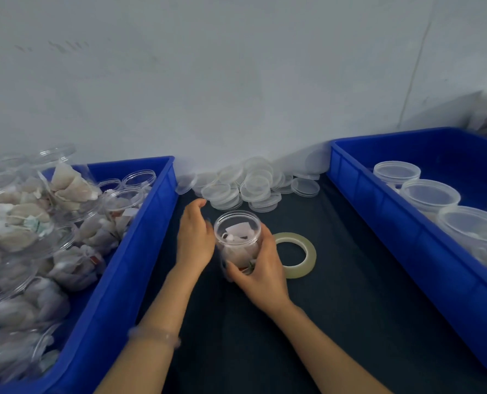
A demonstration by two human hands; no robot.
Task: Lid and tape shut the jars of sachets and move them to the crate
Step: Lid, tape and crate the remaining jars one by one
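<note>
A clear jar (238,237) of sachets stands open-topped on the dark table mat, without a lid. My right hand (260,275) grips its lower side from the right and front. My left hand (195,237) is just left of the jar with fingers loosely curled, holding nothing that I can see. A roll of clear tape (295,255) lies flat right beside the jar. A heap of clear lids (248,186) sits against the wall behind it. The blue crate (407,240) on the right holds several lidded jars (430,196).
A second blue crate (117,294) on the left is packed with unlidded jars of sachets (23,223), some piled above its rim. A grey wall closes the back. The dark mat (336,322) runs between the two crates.
</note>
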